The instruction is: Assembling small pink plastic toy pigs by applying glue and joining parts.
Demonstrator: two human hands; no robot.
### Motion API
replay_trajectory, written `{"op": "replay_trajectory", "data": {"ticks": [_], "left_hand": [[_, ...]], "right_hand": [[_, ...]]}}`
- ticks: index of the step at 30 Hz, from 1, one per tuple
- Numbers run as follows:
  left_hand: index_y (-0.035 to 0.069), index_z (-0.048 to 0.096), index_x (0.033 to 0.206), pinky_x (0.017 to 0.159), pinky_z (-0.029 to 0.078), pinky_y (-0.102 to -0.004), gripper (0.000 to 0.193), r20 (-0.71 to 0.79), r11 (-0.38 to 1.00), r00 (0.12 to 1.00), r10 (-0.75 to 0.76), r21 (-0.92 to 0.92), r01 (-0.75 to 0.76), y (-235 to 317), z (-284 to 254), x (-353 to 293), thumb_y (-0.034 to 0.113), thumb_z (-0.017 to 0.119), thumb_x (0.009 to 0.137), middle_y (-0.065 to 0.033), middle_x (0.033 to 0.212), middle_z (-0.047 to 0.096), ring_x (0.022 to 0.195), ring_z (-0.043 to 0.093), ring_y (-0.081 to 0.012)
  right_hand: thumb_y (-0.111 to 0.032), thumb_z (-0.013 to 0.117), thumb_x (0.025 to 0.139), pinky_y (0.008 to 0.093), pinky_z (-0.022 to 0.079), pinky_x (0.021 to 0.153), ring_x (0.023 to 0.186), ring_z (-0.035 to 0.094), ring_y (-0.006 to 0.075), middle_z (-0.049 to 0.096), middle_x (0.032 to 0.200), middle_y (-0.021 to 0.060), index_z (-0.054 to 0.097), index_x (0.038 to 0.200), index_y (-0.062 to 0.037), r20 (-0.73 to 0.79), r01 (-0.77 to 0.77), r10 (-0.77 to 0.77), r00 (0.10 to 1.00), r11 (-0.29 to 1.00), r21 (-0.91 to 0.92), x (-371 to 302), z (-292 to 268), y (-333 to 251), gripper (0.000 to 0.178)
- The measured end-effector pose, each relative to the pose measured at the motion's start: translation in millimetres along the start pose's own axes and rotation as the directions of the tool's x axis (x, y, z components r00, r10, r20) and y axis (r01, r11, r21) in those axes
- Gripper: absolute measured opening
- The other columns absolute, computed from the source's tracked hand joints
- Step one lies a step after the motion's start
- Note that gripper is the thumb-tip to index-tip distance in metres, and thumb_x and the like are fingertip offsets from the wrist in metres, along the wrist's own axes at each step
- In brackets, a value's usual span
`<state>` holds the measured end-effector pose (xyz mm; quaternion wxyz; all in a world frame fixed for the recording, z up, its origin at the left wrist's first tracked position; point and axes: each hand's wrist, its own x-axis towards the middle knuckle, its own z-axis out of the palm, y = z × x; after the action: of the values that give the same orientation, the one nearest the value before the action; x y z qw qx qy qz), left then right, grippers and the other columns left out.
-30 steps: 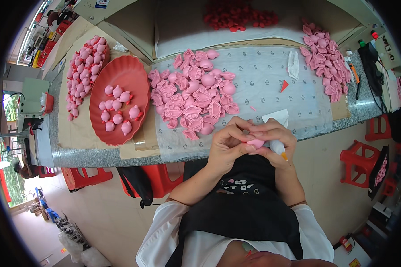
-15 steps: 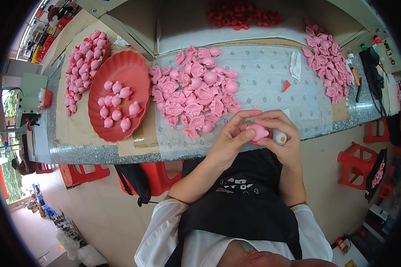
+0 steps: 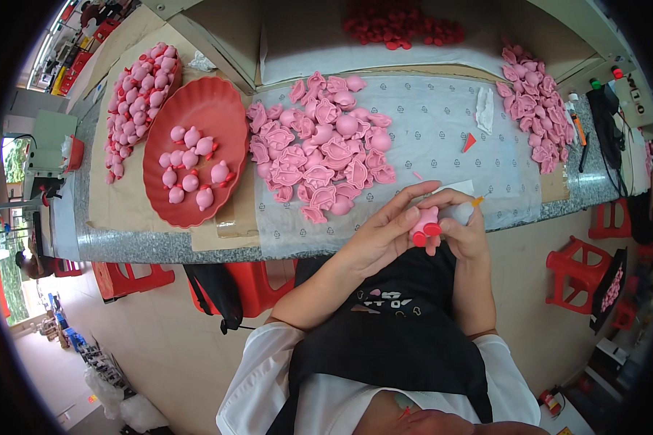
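Note:
Between the fingers of my left hand (image 3: 384, 233) is a small pink figure (image 3: 423, 220) with red feet turned toward me. My left hand is closed on it over the near edge of the table. Close beside it, my right hand (image 3: 471, 238) is wrapped round a small whitish squeeze bottle (image 3: 458, 212), its thin orange tip pointing up and to the right. The right fingers reach close to the figure; whether they touch it I cannot tell. Just beyond my hands lies a heap of pink moulded pieces (image 3: 337, 152), some round, some with ruffled edges.
A red scalloped tray (image 3: 196, 101) with several pink figures stands left, beside a heaped container of red-footed figures (image 3: 134, 94). Another pink pile (image 3: 537, 109) lies right. Red pieces (image 3: 392, 25) fill the shelf's back. A red scrap (image 3: 469, 142) and crumpled tissue (image 3: 485, 110) lie on the sheet.
The pink figure has turned so its red feet now face me. The bottle has tilted from its tip facing me to pointing up and right.

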<state>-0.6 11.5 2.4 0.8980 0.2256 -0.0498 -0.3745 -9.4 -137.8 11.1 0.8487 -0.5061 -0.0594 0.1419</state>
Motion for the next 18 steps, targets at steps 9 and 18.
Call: {"op": "replay_trajectory", "data": {"ticks": [9,18], "left_hand": [[0.006,0.026,0.123,0.065,0.039,-0.0259,0.045,-0.145,0.994,0.984,0.102,-0.026,-0.106,1,8,-2,0.022,0.042,0.084,-0.0074,0.092,0.047,0.074,0.047,-0.015],[0.005,0.03,0.121,0.071,0.036,-0.0275,0.049,-0.156,0.943,0.933,0.325,-0.017,-0.331,34,-1,-21,0.028,0.047,0.081,-0.0078,0.082,0.047,0.075,0.044,-0.0159]], "right_hand": [[-0.013,0.057,0.072,0.0178,0.04,0.042,0.048,0.056,0.0132,0.056,0.067,0.0084,0.051,0.092,0.0051,-0.064,-0.048,0.052,0.997,0.996,0.071,7,4,8,0.028],[0.001,0.058,0.063,0.0267,0.038,0.059,0.065,0.05,0.021,0.053,0.077,0.0092,0.055,0.09,-0.0014,-0.046,0.046,-0.417,0.908,0.208,-0.977,-21,-8,-31,0.028]]}}
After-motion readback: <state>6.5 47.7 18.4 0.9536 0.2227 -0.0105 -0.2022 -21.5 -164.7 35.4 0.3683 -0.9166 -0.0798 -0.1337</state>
